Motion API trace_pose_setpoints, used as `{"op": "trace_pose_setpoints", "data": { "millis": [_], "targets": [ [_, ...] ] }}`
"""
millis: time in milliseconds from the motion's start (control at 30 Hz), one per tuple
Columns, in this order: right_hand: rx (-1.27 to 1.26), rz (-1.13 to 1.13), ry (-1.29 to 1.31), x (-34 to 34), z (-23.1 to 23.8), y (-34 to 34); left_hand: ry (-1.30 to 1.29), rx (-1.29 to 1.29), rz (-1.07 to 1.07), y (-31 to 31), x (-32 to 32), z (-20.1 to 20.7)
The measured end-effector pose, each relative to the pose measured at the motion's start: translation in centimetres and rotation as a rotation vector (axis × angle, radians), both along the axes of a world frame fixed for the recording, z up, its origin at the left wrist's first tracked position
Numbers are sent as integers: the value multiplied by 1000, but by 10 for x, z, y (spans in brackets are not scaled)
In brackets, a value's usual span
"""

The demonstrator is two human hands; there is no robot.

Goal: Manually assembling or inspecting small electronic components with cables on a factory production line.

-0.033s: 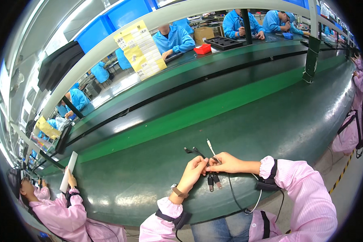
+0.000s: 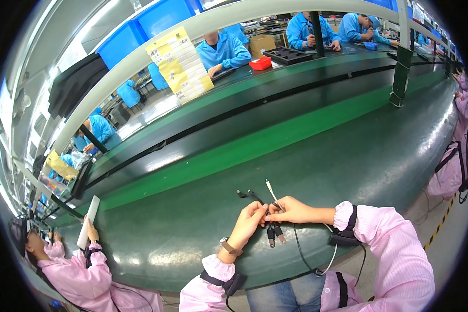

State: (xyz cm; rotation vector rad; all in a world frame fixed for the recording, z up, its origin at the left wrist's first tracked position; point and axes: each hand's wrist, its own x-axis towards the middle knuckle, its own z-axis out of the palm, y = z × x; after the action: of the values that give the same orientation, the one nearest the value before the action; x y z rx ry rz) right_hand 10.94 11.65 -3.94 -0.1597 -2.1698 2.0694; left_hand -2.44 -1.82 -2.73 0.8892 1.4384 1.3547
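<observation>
Above the near part of the dark green table (image 2: pixel 182 229), my hands meet fingertip to fingertip. My left hand (image 2: pixel 248 222) is closed on a small bundle of short black cables (image 2: pixel 271 235). Metal-tipped flat plugs hang below the fingers, and slim black connectors stick out above. A white cable (image 2: pixel 271 189) with a thin metal-tipped plug runs up out of my right hand (image 2: pixel 295 211), which is closed around it and touches the bundle. The fingers partly hide the middle of the cables. White and black leads trail from under my right wrist toward the table edge.
A bright green strip (image 2: pixel 234 156) runs along the table. Beyond a pale rail stand a red tray (image 2: pixel 260 63), a black tray (image 2: pixel 294 55) and blue-clad workers. At left a person in pink holds a white bar (image 2: pixel 89 221). A post (image 2: pixel 401 78) rises at right.
</observation>
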Motion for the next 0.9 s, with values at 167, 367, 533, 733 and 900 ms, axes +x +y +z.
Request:
{"op": "trace_pose_setpoints", "data": {
  "millis": [167,367,533,733,900],
  "targets": [
    [8,14,-1,1,0,2,1,-4,-7,2,1,1],
    [13,9,12,1,-5,3,3,-8,-5,3,1,1],
    [34,22,-25,1,-1,2,3,-4,4,1,2,0],
    [8,16,-49,0,-2,2,-13,8,37,-1,5,7],
    [-67,22,-9,0,0,1,12,83,137,-2,8,15]
  ]
}}
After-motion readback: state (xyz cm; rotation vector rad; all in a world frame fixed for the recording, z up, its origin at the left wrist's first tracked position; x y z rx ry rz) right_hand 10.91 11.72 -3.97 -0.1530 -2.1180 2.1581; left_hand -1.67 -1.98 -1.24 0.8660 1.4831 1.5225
